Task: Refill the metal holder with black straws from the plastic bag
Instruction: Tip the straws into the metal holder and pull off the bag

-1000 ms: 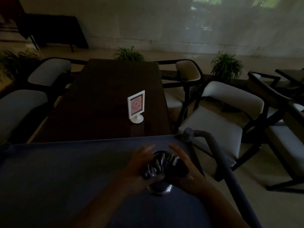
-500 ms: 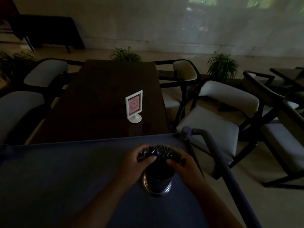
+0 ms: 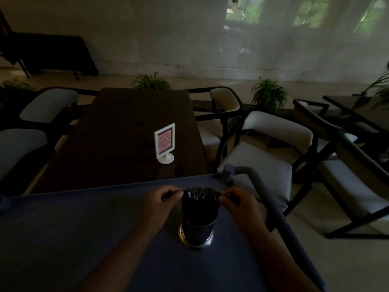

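Straws (image 3: 199,210) upright in holder (image 3: 196,237); left hand (image 3: 162,202) and right hand (image 3: 242,205) both pinch the bag (image 3: 200,191) top.

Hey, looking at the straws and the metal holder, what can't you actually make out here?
Head view, dim throughout:
- Black straws: the count is hidden by the plastic bag round them and by the low light.
- Metal holder: its inside is blocked by the bag standing in it.
- Bag top: left hand and right hand pinch it; too dark to tell whether it is open.
- Table sign: print too small.
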Available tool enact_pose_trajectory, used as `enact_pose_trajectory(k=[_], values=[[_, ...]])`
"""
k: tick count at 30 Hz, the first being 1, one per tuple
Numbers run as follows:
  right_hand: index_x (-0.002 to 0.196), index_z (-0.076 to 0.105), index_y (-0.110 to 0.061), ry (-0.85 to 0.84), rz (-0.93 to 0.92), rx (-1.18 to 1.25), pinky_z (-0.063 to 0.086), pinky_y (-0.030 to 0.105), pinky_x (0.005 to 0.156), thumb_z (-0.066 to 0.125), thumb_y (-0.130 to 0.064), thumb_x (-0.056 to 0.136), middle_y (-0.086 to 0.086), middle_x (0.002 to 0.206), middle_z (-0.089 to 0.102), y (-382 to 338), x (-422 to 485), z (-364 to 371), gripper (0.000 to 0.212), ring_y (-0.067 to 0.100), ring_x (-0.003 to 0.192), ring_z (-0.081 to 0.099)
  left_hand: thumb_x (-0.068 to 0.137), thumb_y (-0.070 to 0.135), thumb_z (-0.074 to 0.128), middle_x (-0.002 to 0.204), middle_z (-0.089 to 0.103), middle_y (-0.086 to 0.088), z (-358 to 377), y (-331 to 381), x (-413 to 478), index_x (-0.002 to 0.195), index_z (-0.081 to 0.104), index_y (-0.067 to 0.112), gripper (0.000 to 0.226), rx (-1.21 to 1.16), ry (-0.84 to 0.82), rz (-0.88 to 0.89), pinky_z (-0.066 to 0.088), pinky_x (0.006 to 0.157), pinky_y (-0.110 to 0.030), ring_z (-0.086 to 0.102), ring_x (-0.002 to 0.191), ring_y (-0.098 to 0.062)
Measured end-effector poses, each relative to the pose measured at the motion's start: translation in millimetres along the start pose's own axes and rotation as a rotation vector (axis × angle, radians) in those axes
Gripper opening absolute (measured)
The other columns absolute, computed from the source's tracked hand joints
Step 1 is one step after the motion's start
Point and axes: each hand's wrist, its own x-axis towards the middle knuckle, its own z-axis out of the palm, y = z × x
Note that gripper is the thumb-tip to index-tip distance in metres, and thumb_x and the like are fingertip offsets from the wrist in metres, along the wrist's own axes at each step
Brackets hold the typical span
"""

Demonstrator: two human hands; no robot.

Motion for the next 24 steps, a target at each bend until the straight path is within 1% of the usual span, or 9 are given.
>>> enact_pose_trajectory(k=[3, 5, 6, 9, 13, 17, 19, 22, 24], values=[[0.078, 0.072, -0.017, 0.041, -0.028, -0.08, 0.047, 0.016, 0.066, 0.073, -0.015, 0.083, -0.006, 0.073, 0.07, -7, -1, -5, 0.005, 0.003, 0.069, 0.064, 0.088, 0.008, 0.065, 0.086, 0.072, 0.004, -2, 6, 2, 0.09, 0.073, 0.012, 0.009, 0.046, 0.023, 0.046, 0.049, 0.069, -0.008, 0.065, 0.078, 0.005], [0.081, 0.074, -0.016, 0.063, -0.049, -0.115, 0.046, 0.011, 0.066, 0.072, -0.016, 0.084, -0.005, 0.075, 0.07, -10, -2, -10, 0.004, 0.005, 0.071, 0.065, 0.087, 0.008, 0.066, 0.086, 0.072, 0.006, -5, 11, 1, 0.089, 0.074, 0.014, 0.01, 0.072, 0.03, 0.083, 0.048, 0.071, -0.006, 0.065, 0.08, 0.006], [0.083, 0.075, -0.015, 0.071, -0.06, -0.132, 0.047, 0.012, 0.068, 0.072, -0.016, 0.084, -0.003, 0.077, 0.071, -13, -2, -13, 0.003, 0.007, 0.073, 0.066, 0.087, 0.008, 0.066, 0.086, 0.072, 0.008, -7, 13, 0, 0.089, 0.074, 0.018, 0.012, 0.088, 0.027, 0.099, 0.048, 0.071, -0.006, 0.065, 0.081, 0.006], [0.084, 0.074, -0.015, 0.097, -0.1, -0.145, 0.053, 0.03, 0.074, 0.071, -0.014, 0.084, 0.002, 0.082, 0.072, -16, 0, -17, 0.003, 0.015, 0.079, 0.067, 0.086, 0.011, 0.068, 0.085, 0.071, 0.014, -14, 17, 1, 0.088, 0.073, 0.026, 0.016, 0.194, 0.019, 0.182, 0.047, 0.071, -0.005, 0.066, 0.085, 0.007], [0.083, 0.074, -0.015, 0.123, -0.178, -0.198, 0.055, 0.036, 0.074, 0.072, -0.014, 0.084, 0.002, 0.084, 0.07, -22, 2, -22, 0.002, 0.015, 0.078, 0.067, 0.086, 0.014, 0.069, 0.086, 0.071, 0.011, -20, 28, 2, 0.093, 0.075, 0.019, 0.011, 0.3, 0.004, 0.253, 0.048, 0.072, -0.007, 0.065, 0.09, 0.001], [0.082, 0.075, -0.013, 0.099, -0.249, -0.241, 0.054, 0.036, 0.073, 0.07, -0.012, 0.084, 0.002, 0.085, 0.069, -32, 3, -31, 0.005, 0.015, 0.078, 0.064, 0.088, 0.015, 0.066, 0.094, 0.072, 0.006, -27, 41, 3, 0.099, 0.075, 0.014, 0.014, 0.388, -0.009, 0.303, 0.053, 0.08, -0.02, 0.065, 0.09, -0.002], [0.079, 0.074, -0.011, 0.092, -0.292, -0.27, 0.054, 0.034, 0.072, 0.07, -0.01, 0.084, 0.002, 0.085, 0.068, -39, 4, -35, 0.006, 0.015, 0.079, 0.063, 0.089, 0.014, 0.064, 0.096, 0.07, 0.007, -31, 48, 4, 0.101, 0.074, 0.014, 0.015, 0.437, -0.03, 0.356, 0.051, 0.081, -0.017, 0.063, 0.092, 0.0], [0.079, 0.074, -0.011, 0.132, -0.333, -0.238, 0.052, 0.031, 0.069, 0.071, -0.011, 0.083, -0.001, 0.082, 0.067, -49, 7, -41, 0.005, 0.014, 0.076, 0.063, 0.09, 0.014, 0.062, 0.097, 0.069, 0.009, -35, 60, 5, 0.103, 0.073, 0.014, 0.017, 0.429, -0.036, 0.387, 0.046, 0.079, -0.005, 0.061, 0.093, 0.005], [0.08, 0.073, -0.013, 0.138, -0.334, -0.25, 0.051, 0.028, 0.067, 0.071, -0.014, 0.084, -0.001, 0.082, 0.066, -55, 9, -45, 0.005, 0.012, 0.074, 0.062, 0.091, 0.014, 0.062, 0.098, 0.07, 0.007, -37, 68, 5, 0.104, 0.073, 0.013, 0.017, 0.387, -0.039, 0.375, 0.047, 0.082, -0.009, 0.063, 0.096, 0.001]])
